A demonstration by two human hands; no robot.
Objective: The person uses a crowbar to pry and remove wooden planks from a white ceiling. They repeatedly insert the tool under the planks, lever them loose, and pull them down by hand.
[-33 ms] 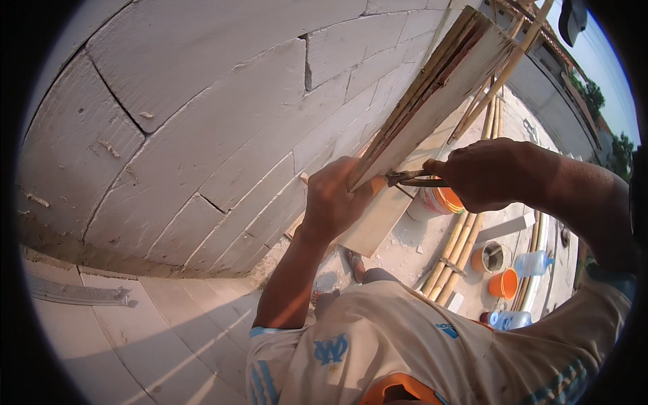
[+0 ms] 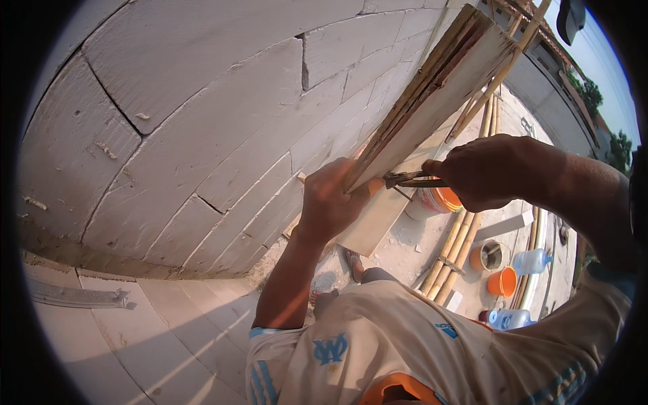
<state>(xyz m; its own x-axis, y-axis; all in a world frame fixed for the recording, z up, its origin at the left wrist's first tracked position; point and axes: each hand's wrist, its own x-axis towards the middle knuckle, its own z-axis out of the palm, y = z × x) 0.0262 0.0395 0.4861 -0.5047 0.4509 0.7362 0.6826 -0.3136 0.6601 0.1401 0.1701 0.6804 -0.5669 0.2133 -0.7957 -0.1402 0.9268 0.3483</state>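
Observation:
A long wooden board (image 2: 435, 104), with rough layered edges and a pale face, stands tilted along the block wall (image 2: 223, 135). My left hand (image 2: 331, 196) is wrapped round its near lower end, thumb on the pale face. My right hand (image 2: 482, 172) is closed round the handles of metal pincers (image 2: 418, 181). The jaws of the pincers meet the board's face close to my left thumb. Whatever is between those jaws is too small to make out.
Bamboo poles (image 2: 449, 260) lie on the ground to the right, with a pole frame beyond. Nearby are a paint bucket (image 2: 432, 202), an orange bucket (image 2: 503, 282), a grey-filled bucket (image 2: 487, 256) and clear water bottles (image 2: 530, 262). A metal strip (image 2: 77, 295) lies at lower left.

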